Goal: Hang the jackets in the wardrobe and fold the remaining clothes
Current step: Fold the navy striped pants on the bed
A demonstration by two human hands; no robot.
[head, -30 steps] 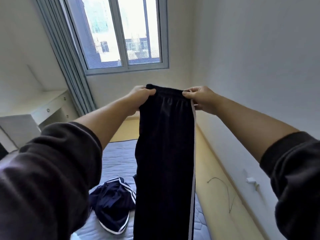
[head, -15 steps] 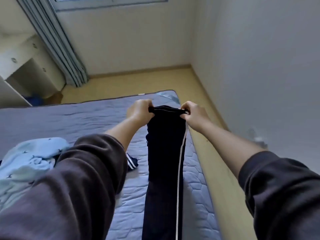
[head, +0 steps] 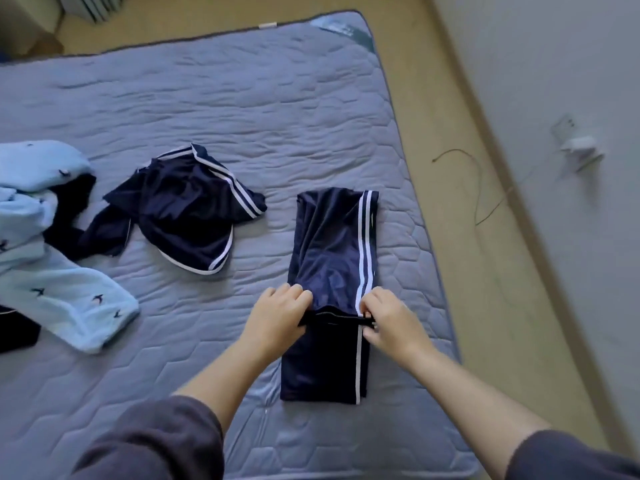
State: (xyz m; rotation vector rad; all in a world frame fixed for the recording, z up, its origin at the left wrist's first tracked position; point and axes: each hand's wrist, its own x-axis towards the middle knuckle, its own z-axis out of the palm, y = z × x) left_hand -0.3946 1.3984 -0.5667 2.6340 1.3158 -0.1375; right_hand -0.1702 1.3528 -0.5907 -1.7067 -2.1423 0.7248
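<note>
Dark navy track pants [head: 332, 258] with white side stripes lie folded over on the blue-grey quilted mattress [head: 242, 98], near its right edge. My left hand [head: 277, 317] grips the waistband at its left corner. My right hand [head: 388, 317] pinches the waistband at its right corner, by the stripe. The waistband sits across the middle of the pants' length. A crumpled navy garment with white stripes [head: 183, 209] lies to the left. A light blue garment with small bird marks [head: 52, 251] is heaped at the far left, over something black.
A tan floor strip [head: 467, 202] runs between the mattress and the white wall at right. A thin cable [head: 481, 188] trails on it from a white plug adapter [head: 578, 150] on the wall. Curtain folds [head: 90, 5] show at top left.
The pants were held up by the waistband in the air. Both hands have brought the waistband down and back towards me, laying the pants doubled over on the mattress. My view has tilted down.
</note>
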